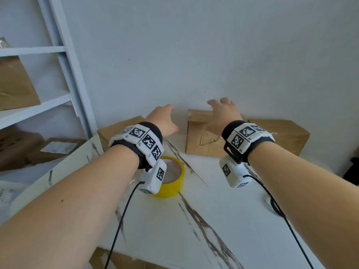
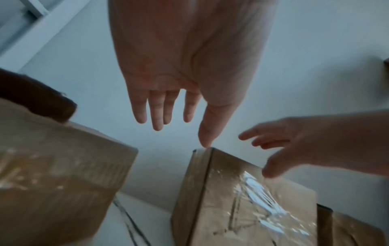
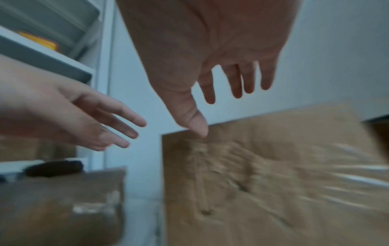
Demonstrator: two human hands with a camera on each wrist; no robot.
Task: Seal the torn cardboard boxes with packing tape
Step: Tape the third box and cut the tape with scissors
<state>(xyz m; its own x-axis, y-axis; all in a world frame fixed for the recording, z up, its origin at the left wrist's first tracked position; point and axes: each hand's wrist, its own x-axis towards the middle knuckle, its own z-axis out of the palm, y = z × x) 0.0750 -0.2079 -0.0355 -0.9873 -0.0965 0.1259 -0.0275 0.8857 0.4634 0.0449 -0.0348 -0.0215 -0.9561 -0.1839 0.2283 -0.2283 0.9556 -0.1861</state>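
Both hands reach out over the white marble-patterned worktop (image 1: pixel 223 200) toward the cardboard boxes lined against the pale wall (image 1: pixel 194 55). The left hand (image 1: pixel 165 120) hangs in the gap between the left box (image 1: pixel 116 131) and the middle box (image 1: pixel 204 136), its grip spread, fingers straight and holding nothing; in the left wrist view its thumb tip appears right at the middle box's top corner, though contact cannot be confirmed. The right hand (image 1: pixel 225 112) is above the top of the middle box, its grip likewise spread with fingers apart and nothing between them; whether it touches the cardboard cannot be told.

The middle box stands upright, its front face creased and torn, with shiny clear tape wrinkled over part of it. A third box (image 1: pixel 287 134) sits just beside it on the right, lying lower.

The roll of yellow packing tape (image 1: pixel 174 177) lies flat on the worktop nearer the person, under the left wrist and partly hidden by the wrist camera (image 1: pixel 155 175). Black cables run back from both wrist units.

To the left stands a pale metal shelf rack (image 1: pixel 64 61) with more brown boxes on its shelves.
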